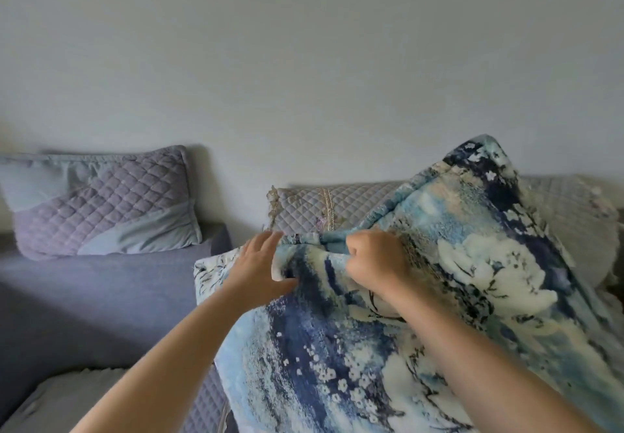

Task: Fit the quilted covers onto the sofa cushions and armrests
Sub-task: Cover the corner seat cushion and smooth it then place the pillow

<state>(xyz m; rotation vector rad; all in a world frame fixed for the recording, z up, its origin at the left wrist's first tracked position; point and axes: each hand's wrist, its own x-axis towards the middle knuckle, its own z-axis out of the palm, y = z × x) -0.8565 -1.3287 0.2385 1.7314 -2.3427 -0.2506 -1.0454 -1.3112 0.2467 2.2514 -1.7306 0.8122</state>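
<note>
Right hand point(373, 260): fist bunched on upper edge of blue floral cover point(388, 314), fabric gathered in curled fingers; left hand point(260, 269): fingers straight and spread, laid flat against same edge, thumb on fabric; floral cover: over large cushion, held up at centre-right, in front of sofa back; grey quilted cushion point(317, 211): behind hands, against wall point(304, 61); lilac quilted pillow point(101, 201): left, resting on blue-grey sofa seat point(101, 291); pale quilted piece point(574, 210): far right, partly hidden.
</note>
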